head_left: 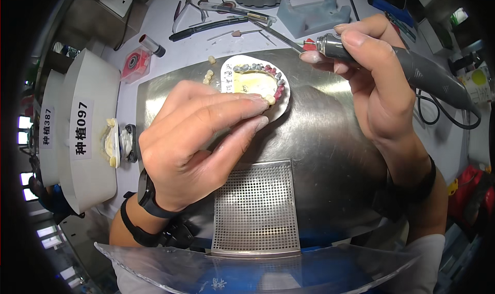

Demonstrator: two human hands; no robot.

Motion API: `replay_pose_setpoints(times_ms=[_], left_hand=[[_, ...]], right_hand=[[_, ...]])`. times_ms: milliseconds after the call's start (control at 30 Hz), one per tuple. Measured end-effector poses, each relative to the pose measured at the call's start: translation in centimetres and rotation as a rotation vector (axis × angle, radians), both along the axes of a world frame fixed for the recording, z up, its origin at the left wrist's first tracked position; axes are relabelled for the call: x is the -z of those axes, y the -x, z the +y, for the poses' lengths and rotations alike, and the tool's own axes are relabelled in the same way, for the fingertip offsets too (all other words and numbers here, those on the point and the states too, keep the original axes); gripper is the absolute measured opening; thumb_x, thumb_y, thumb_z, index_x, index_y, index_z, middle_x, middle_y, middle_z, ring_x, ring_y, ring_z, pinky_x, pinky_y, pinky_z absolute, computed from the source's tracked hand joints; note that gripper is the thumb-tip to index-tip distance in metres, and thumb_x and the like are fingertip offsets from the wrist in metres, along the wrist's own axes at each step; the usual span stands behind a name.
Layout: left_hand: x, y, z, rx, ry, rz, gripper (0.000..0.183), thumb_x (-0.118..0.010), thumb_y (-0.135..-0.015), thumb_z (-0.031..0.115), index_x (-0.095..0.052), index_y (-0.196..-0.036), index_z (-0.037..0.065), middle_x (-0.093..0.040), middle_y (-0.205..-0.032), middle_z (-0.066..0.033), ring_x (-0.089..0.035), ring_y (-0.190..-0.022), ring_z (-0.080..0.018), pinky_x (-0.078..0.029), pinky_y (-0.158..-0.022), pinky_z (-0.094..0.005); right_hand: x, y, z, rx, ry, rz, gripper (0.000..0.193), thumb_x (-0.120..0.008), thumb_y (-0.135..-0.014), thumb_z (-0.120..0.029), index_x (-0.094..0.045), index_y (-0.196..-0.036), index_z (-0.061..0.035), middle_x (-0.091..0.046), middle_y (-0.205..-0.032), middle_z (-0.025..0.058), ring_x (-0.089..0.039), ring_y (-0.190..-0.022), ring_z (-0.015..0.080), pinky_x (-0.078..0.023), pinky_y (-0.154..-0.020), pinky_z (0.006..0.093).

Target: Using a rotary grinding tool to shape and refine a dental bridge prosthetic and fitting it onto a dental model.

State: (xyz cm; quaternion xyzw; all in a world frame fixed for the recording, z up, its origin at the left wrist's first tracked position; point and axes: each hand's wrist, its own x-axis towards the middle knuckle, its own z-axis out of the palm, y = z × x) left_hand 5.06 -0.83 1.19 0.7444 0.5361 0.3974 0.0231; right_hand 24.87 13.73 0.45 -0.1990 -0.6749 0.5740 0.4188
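Fingers bunched, left hand meets cream tooth-shaped crown at white plaster model, pinch unclear; right hand curls round dark-grey handpiece!

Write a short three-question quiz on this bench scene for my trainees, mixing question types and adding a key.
1. Multiple choice: what does the right hand hold?
A) a pen
B) a grey handpiece
C) pliers

2. True or false: the perforated metal panel lies nearer the person than the dental model does.

3. Fill in the colour: the teeth along the dental model's arch include grey ones and dark ____ ones.

Key:
1. B
2. True
3. red
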Motion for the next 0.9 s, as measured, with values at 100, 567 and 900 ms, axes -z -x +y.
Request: replay_pose_setpoints(times_ms=[100,567,900], left_hand=[[0.0,-0.2,0.1,0.005,-0.005,0.007,0.029,-0.077,-0.071,-0.007,-0.072,-0.099,-0.001,-0.073,-0.094,-0.0094,-0.06,-0.077,-0.0164,-0.045,-0.066,-0.0246],[0.3,-0.6,-0.1,-0.003,0.062,-0.056,0.041,-0.082,-0.067,-0.003,-0.068,-0.106,-0.002,-0.071,-0.097,-0.0106,-0.06,-0.082,-0.0195,-0.047,-0.072,-0.0284],[-0.3,0.5,0.1,0.035,0.063,0.209,0.049,-0.085,-0.062,0.005,-0.068,-0.108,0.006,-0.066,-0.117,-0.0139,-0.057,-0.112,-0.0361,-0.045,-0.094,-0.0427]], right_hand=[[-0.1,0.0,-0.1,-0.004,0.026,0.011,0.016,-0.047,-0.095,-0.014,-0.053,-0.098,0.0001,-0.068,-0.091,0.0165,-0.067,-0.086,0.0209,-0.054,-0.083,0.0341],[0.3,0.3,-0.3,0.004,0.118,0.065,0.017,-0.051,-0.093,-0.012,-0.058,-0.099,0.002,-0.067,-0.09,0.0122,-0.061,-0.075,0.0147,-0.054,-0.078,0.0312],[0.3,0.3,1.5,0.083,0.31,0.13,0.023,-0.063,-0.089,-0.025,-0.06,-0.082,-0.0038,-0.054,-0.065,0.0029,-0.045,-0.054,0.0081,-0.035,-0.052,0.0231]])
